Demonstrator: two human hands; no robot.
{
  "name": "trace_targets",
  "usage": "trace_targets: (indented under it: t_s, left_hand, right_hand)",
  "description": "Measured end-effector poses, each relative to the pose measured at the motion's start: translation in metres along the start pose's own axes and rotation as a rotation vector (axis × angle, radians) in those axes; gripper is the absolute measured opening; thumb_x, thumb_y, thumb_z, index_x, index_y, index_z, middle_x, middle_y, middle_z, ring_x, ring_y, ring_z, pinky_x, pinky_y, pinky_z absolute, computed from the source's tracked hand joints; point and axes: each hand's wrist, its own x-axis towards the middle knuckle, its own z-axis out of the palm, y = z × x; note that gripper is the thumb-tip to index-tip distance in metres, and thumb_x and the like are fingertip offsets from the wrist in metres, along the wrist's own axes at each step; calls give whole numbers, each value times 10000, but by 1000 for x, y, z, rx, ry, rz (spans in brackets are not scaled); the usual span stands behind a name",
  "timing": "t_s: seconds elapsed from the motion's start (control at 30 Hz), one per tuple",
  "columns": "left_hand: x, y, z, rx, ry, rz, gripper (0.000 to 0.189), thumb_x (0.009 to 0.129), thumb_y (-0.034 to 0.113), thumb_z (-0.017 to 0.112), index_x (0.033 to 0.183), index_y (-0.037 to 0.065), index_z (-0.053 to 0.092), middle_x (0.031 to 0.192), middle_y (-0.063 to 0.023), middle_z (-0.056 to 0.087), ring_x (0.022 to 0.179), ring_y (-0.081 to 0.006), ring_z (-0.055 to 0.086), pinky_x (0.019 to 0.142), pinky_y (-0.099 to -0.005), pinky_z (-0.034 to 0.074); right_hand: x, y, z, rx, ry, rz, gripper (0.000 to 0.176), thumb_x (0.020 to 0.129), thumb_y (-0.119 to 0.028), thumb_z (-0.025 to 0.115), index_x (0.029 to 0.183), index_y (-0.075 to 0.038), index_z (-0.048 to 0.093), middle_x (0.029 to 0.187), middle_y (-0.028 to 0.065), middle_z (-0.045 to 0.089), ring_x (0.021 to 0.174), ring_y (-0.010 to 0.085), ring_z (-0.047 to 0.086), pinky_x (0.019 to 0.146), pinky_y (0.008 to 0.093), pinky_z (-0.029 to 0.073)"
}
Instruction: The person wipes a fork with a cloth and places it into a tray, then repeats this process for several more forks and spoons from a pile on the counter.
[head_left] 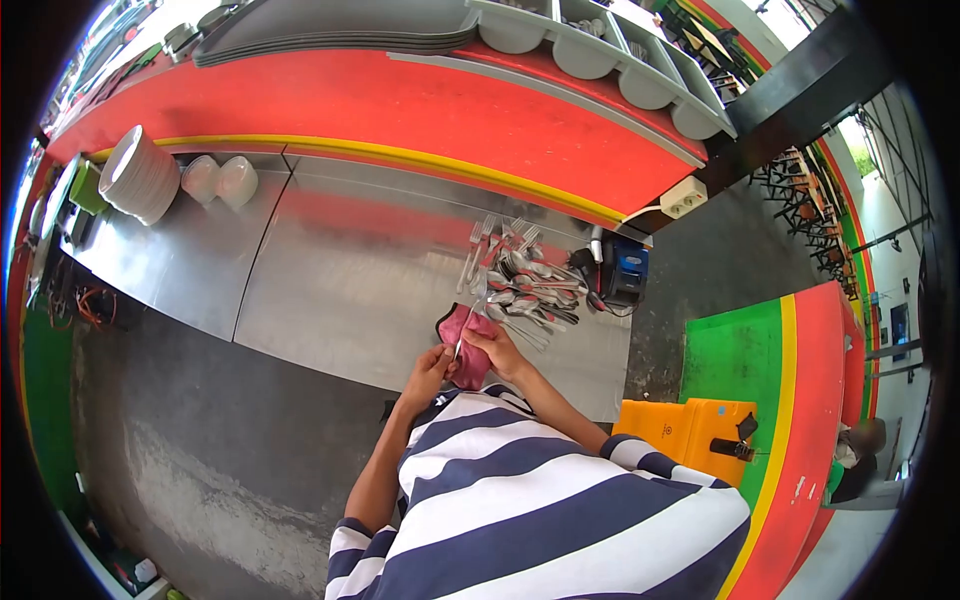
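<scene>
My left hand [432,366] grips the handle end of a fork [470,312] that points up and away over the steel counter [330,270]. My right hand [497,349] holds a pink cloth [466,330] wrapped around the fork's shaft. Just beyond both hands lies a pile of several forks and spoons [525,280] on the counter.
A stack of white plates [140,175] and two white bowls [220,180] stand at the counter's left end. A small black and blue device [624,272] sits right of the cutlery pile. Grey trays [330,30] and a divided cutlery holder [610,55] rest on the red shelf above.
</scene>
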Motion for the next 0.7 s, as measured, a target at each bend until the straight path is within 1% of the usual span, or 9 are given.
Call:
trace_targets:
  t_s: [0.03, 0.1, 0.23, 0.3, 0.4, 0.43, 0.5, 0.53, 0.7]
  left_hand:
    - [2, -3, 0, 59, 10, 78, 273, 1031, 263, 470, 857, 66, 545, 711, 63, 455, 634, -58, 392, 582, -217, 325]
    - [3, -4, 5, 203, 63, 124, 280, 1027, 258, 474, 865, 43, 550, 709, 42, 494, 633, -64, 428, 574, -236, 354]
    - [8, -13, 6, 374, 153, 202, 263, 1008, 216, 491, 889, -10, 552, 698, -28, 558, 634, -88, 499, 565, -282, 407]
    - [8, -11, 1, 497, 113, 224, 228, 997, 184, 485, 907, -18, 540, 701, -83, 573, 630, -157, 540, 579, -317, 429]
    - [8, -15, 2, 600, 113, 303, 190, 989, 151, 457, 938, -20, 520, 721, -157, 584, 653, -276, 581, 612, -366, 451]
    - [9, -19, 3, 622, 123, 337, 180, 988, 143, 444, 949, -19, 513, 731, -181, 585, 666, -319, 591, 624, -382, 456]
    - [9, -24, 3, 578, 109, 288, 192, 995, 157, 424, 972, -18, 500, 763, -219, 592, 721, -388, 595, 653, -422, 458]
    - [10, -25, 2, 554, 103, 265, 199, 999, 164, 414, 983, -18, 494, 779, -238, 596, 748, -423, 597, 667, -442, 459]
    - [15, -29, 2, 640, 91, 263, 266, 978, 240, 451, 974, -26, 467, 831, -291, 606, 829, -486, 586, 697, -520, 445]
  right_hand:
    - [0, -3, 1, -52, 0, -27, 223, 894, -221, 699, 1053, -78, 635, 949, -5, 645, 853, 89, 607, 753, 258, 498]
    - [0, -8, 7, -143, 40, -102, 179, 887, -203, 709, 996, -74, 652, 897, -13, 640, 814, 74, 587, 735, 252, 484]
    - [6, -9, 12, -355, 153, -268, 235, 860, -210, 733, 1012, -54, 645, 884, -5, 645, 800, 81, 591, 740, 263, 485]
    - [10, -8, 15, -480, 194, -363, 268, 845, -216, 744, 1023, -44, 642, 888, 2, 649, 803, 83, 593, 747, 269, 485]
    - [4, -12, 29, -531, 177, -394, 290, 834, -213, 745, 1027, -24, 640, 902, 19, 655, 806, 83, 594, 734, 270, 490]
    - [5, -9, 29, -497, 186, -326, 297, 833, -212, 745, 1032, -18, 640, 904, 24, 656, 803, 85, 595, 728, 269, 492]
    - [3, -4, 28, -431, 204, -186, 311, 830, -208, 744, 1043, -6, 641, 909, 34, 658, 797, 89, 595, 715, 269, 497]
    - [3, -1, 30, -409, 226, -203, 321, 828, -208, 745, 1048, 1, 640, 910, 39, 658, 795, 92, 595, 712, 268, 499]
    - [1, 5, 36, -377, 315, -283, 358, 811, -207, 752, 1064, 19, 639, 919, 53, 662, 797, 108, 598, 719, 271, 501]
